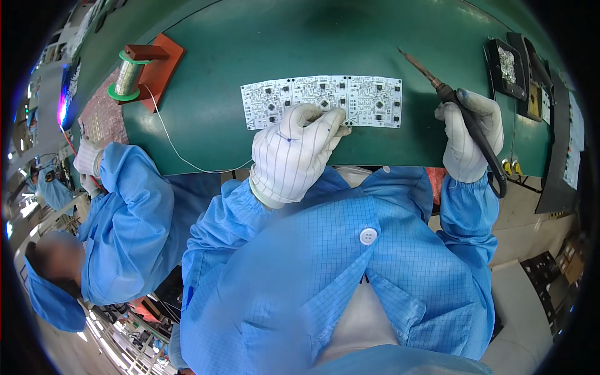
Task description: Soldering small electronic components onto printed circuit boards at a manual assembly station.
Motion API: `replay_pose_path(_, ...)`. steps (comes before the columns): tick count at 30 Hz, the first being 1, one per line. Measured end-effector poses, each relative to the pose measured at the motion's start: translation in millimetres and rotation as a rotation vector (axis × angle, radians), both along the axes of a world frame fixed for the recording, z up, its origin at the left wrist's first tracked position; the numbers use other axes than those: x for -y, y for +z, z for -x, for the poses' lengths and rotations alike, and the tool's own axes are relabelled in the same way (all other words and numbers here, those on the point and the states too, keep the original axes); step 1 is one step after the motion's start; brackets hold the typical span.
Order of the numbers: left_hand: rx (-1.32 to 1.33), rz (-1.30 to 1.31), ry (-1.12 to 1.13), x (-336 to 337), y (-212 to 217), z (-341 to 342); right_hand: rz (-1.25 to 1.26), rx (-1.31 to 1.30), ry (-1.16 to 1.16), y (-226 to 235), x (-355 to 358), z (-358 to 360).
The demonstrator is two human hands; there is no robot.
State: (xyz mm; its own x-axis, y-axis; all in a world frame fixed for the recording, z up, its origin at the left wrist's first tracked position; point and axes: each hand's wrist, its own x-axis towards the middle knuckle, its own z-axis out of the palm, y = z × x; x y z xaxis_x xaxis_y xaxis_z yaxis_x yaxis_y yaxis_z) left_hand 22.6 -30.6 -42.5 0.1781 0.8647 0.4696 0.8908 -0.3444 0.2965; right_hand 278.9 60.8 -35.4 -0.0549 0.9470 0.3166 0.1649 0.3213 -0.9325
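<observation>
A joined strip of three white circuit boards with small dark components lies flat on the green bench. Over the lower edge of the middle board is my left hand, in a striped white glove, its fingers pinched together. Solder wire runs slackly from a green-ended spool into this hand; the palm hides part of it. Right of the boards, my gloved right hand grips a soldering iron by its dark handle. The iron's tip points up and left, apart from the boards.
The spool sits on a reddish-brown stand at the left. At the far right are a black tray with small shiny pieces and a dark holder. A co-worker in a blue sleeve works close by on the left.
</observation>
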Motion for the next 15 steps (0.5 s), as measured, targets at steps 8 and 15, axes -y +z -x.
replay_pose_path(8,0.113,-0.001,-0.015,-2.9,-4.5,-8.6,-0.002,0.034,-0.014,0.4,-1.8,-8.0)
replay_pose_path(15,0.078,-0.014,-0.053,0.4,-2.0,-11.1,0.062,0.035,0.008,3.4,-0.3,-10.3)
